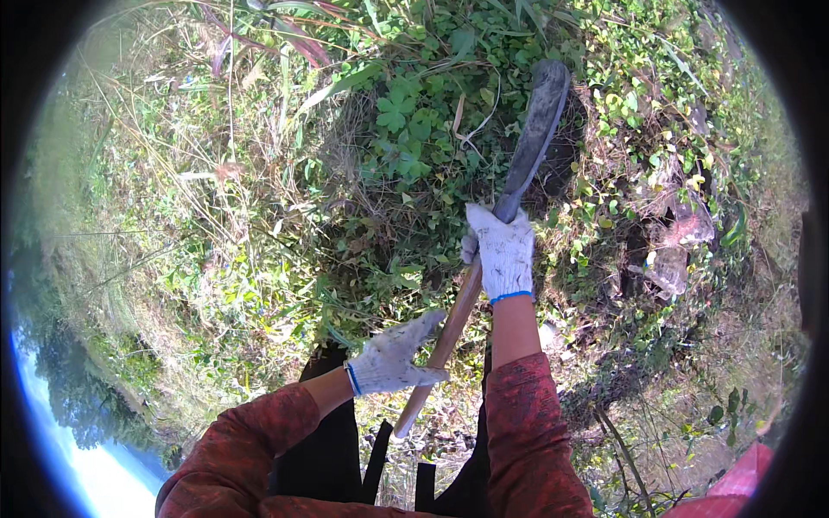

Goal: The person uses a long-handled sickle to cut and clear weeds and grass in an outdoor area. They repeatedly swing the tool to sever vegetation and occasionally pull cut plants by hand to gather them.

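Note:
A billhook with a long wooden handle lies slantwise before me. Its dark, worn blade [539, 123] curves at the tip and points away over the greenery. My right hand [505, 252], in a soiled white knit glove with a blue cuff edge, grips the tool just below the blade. Lower down, my left hand [395, 356], in a matching glove, is at the wooden handle [453, 320] with thumb and fingers spread apart. Its thumb crosses the handle, but the fingers are not closed around it. The handle's butt end [405, 424] reaches down between my legs.
Leafy vines [414, 129] and dry grass [214, 194] cover the ground. Crumpled clear plastic [677, 246] lies among vines at the right. A thin bare branch [625, 453] rises at lower right, near a red-pink object [738, 476]. Dark straps [375, 463] hang at my front.

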`<state>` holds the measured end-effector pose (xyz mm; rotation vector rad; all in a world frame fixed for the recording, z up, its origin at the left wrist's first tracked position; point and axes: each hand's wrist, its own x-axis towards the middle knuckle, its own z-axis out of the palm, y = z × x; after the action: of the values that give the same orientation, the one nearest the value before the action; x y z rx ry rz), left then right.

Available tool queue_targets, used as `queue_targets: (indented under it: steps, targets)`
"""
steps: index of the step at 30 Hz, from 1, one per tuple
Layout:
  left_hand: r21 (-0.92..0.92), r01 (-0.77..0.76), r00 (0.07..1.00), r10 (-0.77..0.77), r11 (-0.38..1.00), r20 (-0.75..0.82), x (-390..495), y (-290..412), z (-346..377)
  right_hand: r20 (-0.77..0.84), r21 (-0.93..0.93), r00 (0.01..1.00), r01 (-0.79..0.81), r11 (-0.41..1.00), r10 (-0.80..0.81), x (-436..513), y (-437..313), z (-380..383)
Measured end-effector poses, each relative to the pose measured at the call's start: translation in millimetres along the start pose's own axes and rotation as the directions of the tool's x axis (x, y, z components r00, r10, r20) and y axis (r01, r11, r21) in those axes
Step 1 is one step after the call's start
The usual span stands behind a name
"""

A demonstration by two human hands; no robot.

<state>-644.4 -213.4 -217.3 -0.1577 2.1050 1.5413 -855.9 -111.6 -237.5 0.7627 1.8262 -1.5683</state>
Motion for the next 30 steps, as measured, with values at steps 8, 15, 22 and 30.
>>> queue_targets:
  steps: [8, 15, 22, 30]
  targets:
    - [-0.764, 0.644, 0.558, -0.663, -0.035, 0.5, -89, 16, 149, -0.018, -0.301, 0.909, -0.403, 0.864, 0.417, -18, 172, -10]
    - [-0.473, 0.748, 0.658, -0.615, 0.466, 0.435, -140, 4, 166, 0.061, -0.071, 0.909, -0.409, 0.91, 0.413, -74, 144, -31]
    - [-0.135, 0.337, 0.918, -0.357, 0.932, -0.173, 86, 67, 25, -0.21, 0.223, 0.926, 0.357, 0.907, -0.312, -50, -98, -25]
    - [-0.766, 0.498, 0.731, -0.672, 0.407, 0.118, 55, -10, 102, -0.078, -0.441, 0.994, 0.03, 0.897, -0.071, 36, 70, 4]
